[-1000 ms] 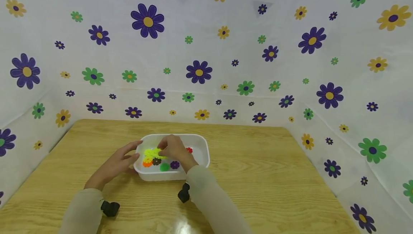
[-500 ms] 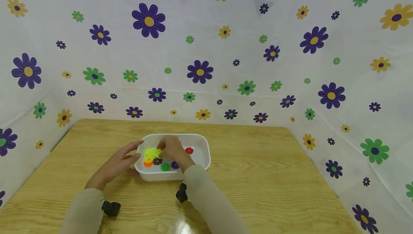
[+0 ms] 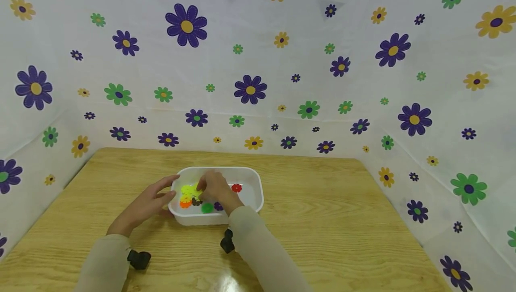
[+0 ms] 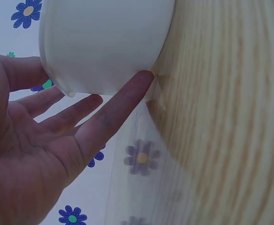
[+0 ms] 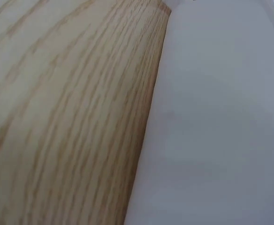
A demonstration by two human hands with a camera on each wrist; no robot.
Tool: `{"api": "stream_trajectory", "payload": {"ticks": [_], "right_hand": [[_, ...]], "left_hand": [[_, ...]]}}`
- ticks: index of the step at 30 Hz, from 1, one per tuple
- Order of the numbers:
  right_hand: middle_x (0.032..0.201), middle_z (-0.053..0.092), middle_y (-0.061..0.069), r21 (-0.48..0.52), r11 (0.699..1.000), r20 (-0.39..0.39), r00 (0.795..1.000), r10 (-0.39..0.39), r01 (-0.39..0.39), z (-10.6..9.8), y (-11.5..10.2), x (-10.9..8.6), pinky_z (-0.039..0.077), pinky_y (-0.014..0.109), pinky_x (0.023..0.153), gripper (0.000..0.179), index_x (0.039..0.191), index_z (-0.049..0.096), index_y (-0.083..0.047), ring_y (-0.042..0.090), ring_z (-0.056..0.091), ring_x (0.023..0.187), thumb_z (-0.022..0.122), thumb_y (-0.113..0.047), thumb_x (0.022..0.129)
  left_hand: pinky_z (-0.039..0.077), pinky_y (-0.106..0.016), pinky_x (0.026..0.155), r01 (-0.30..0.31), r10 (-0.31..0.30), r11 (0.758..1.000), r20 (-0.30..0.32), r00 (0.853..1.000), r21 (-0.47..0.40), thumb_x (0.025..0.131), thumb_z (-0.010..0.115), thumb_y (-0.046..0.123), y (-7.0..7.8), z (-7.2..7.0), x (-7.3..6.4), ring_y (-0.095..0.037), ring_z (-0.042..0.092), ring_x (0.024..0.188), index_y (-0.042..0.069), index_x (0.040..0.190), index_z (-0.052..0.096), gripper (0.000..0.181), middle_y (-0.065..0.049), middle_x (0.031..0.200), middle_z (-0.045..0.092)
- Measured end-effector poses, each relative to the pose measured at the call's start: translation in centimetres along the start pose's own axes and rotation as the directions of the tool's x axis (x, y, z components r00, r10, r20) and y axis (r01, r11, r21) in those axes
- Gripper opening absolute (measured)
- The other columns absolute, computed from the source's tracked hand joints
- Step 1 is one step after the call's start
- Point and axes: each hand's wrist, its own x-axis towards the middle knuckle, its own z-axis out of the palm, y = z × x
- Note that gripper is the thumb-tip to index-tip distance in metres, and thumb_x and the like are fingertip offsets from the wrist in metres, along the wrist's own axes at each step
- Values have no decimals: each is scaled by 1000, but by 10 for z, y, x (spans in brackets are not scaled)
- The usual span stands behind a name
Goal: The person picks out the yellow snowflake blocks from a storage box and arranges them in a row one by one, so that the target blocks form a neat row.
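Observation:
A white plastic bin (image 3: 251, 193) on the table holds small toothed discs. My left hand (image 3: 147, 200) is at the bin's left end, thumb and index finger at the rim. In the left wrist view its fairly straight fingers (image 4: 109, 110) rest against the outer wall, one reaching down to the base. My right hand (image 3: 217, 189) reaches into the bin with bent fingers, pinching at a yellow disc (image 3: 197, 186) that they partly cover. Around it lie more yellow discs (image 3: 187, 190), an orange disc (image 3: 186, 204), a brown disc (image 3: 196, 201), a green disc (image 3: 207, 208) and a purple disc (image 3: 218, 206).
A red disc (image 3: 236, 188) lies in the right part of the bin. The wood-grain table (image 3: 322, 211) spreads out on both sides. Behind and beside it hangs a white flower-print sheet (image 3: 258, 36). Close to the right wrist camera is the bin's outer wall (image 5: 212, 117).
My right hand has shifted slightly left within the bin, and more of the red disc now shows. The left hand stays at the bin's left end.

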Motion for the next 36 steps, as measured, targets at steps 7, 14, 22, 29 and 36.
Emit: {"api": "stream_trajectory", "payload": {"ticks": [7, 14, 22, 29, 36], "right_hand": [[86, 67, -2, -21, 1000, 19, 1000, 21, -21, 1, 0, 1, 50, 19, 71, 8, 92, 78, -12, 11, 56, 76, 83, -10, 87], [91, 67, -1, -17, 999, 36, 999, 27, -27, 1, -1, 0, 50, 19, 73, 10, 96, 77, -13, 11, 55, 79, 83, -11, 87], [92, 67, -1, -44, 998, 51, 998, 39, -37, 1, -1, -1, 53, 19, 76, 11, 98, 77, -13, 12, 55, 80, 83, -14, 88], [99, 68, 0, -75, 997, 60, 998, 16, -11, 1, 0, -1, 53, 19, 79, 15, 102, 75, -14, 11, 55, 83, 82, -15, 88], [107, 70, 1, -58, 998, 50, 999, 16, -13, 0, 0, -3, 55, 21, 85, 18, 103, 75, -15, 12, 57, 88, 84, -15, 87]], "left_hand": [[64, -47, 89, 5, -5, 1000, 2, 1000, -6, 109, 52, 26, -1, 0, 0, -63, 33, 145, 10, 165, 21, 65, -29, 169, 16], [64, -47, 89, 14, -14, 1000, 4, 1000, 6, 109, 51, 25, -2, 0, 1, -62, 34, 145, 10, 165, 21, 65, -30, 168, 17], [65, -47, 88, -2, 2, 1000, 4, 1000, -7, 109, 52, 28, -3, -1, 1, -63, 33, 145, 10, 165, 22, 66, -31, 168, 17], [65, -46, 86, -14, 14, 1000, 0, 1000, -14, 109, 50, 24, -3, -1, 1, -64, 33, 144, 10, 164, 22, 64, -32, 167, 17], [65, -47, 86, -20, 20, 1000, 1, 1000, -14, 109, 50, 24, -4, -1, 1, -65, 32, 144, 9, 164, 22, 64, -33, 167, 17]]}}
